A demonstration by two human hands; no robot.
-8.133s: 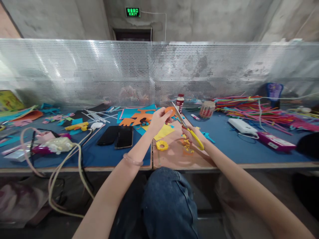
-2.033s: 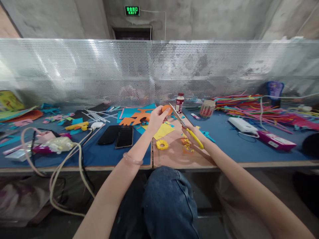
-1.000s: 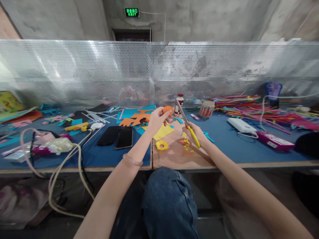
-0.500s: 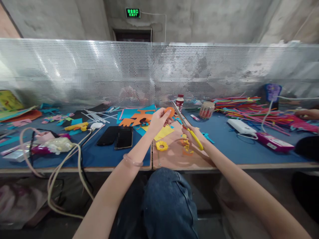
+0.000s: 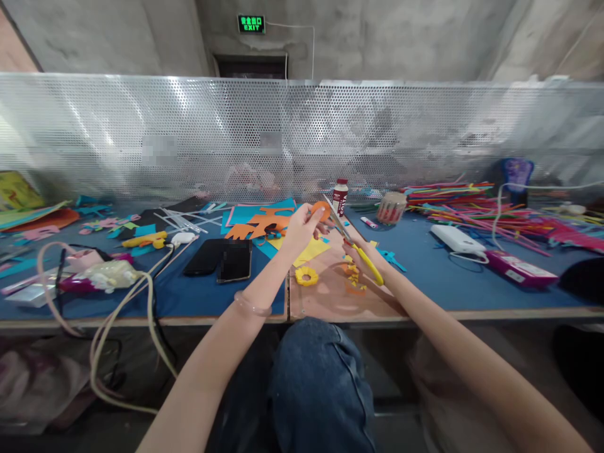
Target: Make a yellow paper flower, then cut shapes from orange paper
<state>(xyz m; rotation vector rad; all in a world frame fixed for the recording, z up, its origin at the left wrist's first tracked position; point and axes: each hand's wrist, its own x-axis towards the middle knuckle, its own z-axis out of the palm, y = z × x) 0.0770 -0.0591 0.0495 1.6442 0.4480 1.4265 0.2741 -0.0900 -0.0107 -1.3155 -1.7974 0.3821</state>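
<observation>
Between the fingers of my left hand (image 5: 302,226) is a small round orange piece (image 5: 321,211), held above the brown board (image 5: 321,305). My right hand (image 5: 369,253) grips a pair of scissors with yellow handles (image 5: 369,264); the metal blades point up and left, close beside the orange piece. Whether the blades touch its edge I cannot tell. Below my hands, a yellow scalloped ring (image 5: 306,275) lies on the board. Small yellow and orange scraps (image 5: 353,277) lie under the scissors.
Two dark phones (image 5: 234,261), orange cut sheets (image 5: 264,225) and a yellow sheet (image 5: 314,251) lie to the left. Behind stands a dark red bottle (image 5: 340,196). Rightward are a clear cup (image 5: 391,207), a white power bank (image 5: 457,239) and many colored pipe cleaners (image 5: 491,211).
The scissors and my right hand have shifted very slightly, and the orange piece is turned a little in my left fingers. Another person's hand at the far right has gone out of view.
</observation>
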